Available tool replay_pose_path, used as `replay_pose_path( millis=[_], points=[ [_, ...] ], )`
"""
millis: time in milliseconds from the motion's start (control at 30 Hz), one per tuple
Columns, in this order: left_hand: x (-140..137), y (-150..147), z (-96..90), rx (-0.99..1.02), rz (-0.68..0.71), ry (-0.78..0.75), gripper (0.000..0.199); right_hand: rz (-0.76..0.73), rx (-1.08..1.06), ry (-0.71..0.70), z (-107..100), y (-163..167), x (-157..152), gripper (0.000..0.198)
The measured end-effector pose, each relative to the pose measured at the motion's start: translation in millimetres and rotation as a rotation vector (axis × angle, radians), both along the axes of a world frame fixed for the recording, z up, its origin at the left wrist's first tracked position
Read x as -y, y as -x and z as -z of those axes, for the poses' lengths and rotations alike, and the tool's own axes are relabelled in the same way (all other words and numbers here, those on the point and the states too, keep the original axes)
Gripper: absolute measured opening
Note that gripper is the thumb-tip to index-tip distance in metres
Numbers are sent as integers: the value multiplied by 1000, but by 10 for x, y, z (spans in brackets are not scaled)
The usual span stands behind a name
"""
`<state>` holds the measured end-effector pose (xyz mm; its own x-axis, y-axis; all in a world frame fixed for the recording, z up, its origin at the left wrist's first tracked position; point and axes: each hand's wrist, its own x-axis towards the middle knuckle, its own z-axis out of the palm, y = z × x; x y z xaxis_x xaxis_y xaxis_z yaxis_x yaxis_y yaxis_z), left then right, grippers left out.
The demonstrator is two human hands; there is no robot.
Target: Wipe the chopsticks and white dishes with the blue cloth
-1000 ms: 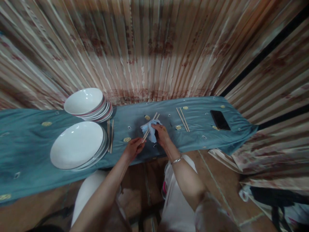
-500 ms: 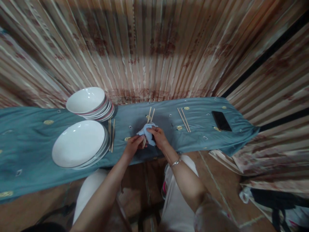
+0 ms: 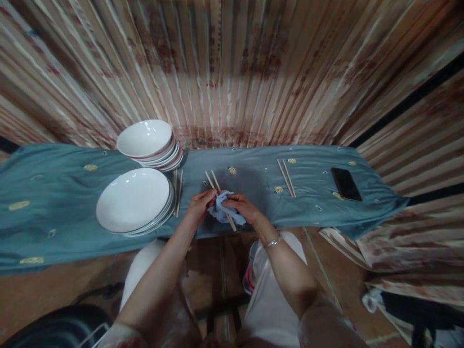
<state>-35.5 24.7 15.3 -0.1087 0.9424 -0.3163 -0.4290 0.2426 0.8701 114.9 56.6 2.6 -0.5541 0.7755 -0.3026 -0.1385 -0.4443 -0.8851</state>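
Note:
Between my hands, over the front part of the table, is a pair of light wooden chopsticks (image 3: 232, 223) with a pale blue cloth (image 3: 219, 212) wrapped about their middle. My left hand (image 3: 200, 205) is closed on the chopsticks at the cloth's left side. On the other side, my right hand (image 3: 243, 207) pinches the cloth against them. The chopsticks slant, upper ends to the left and lower ends to the right, sticking out of the cloth both ways. Fingers and cloth hide their middle part.
Left of my hands stand a stack of white plates (image 3: 133, 200) and a stack of white bowls (image 3: 145, 138). Beside them lie chopsticks (image 3: 180, 193); another pair of chopsticks (image 3: 286, 178) lies to the right. A black phone (image 3: 346, 183) rests near the right end of the blue tablecloth (image 3: 72, 193).
The chopsticks have swung from leaning right at the top to leaning left, with the cloth still round them. My view has shifted slightly, so the table things appear further right.

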Motion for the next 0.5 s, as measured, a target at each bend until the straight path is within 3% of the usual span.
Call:
replay_pose_path(
  millis=[500],
  points=[
    [46,14,34,-92,9,-1,30,-69,121,-51,83,-66,218,20]
  ],
)
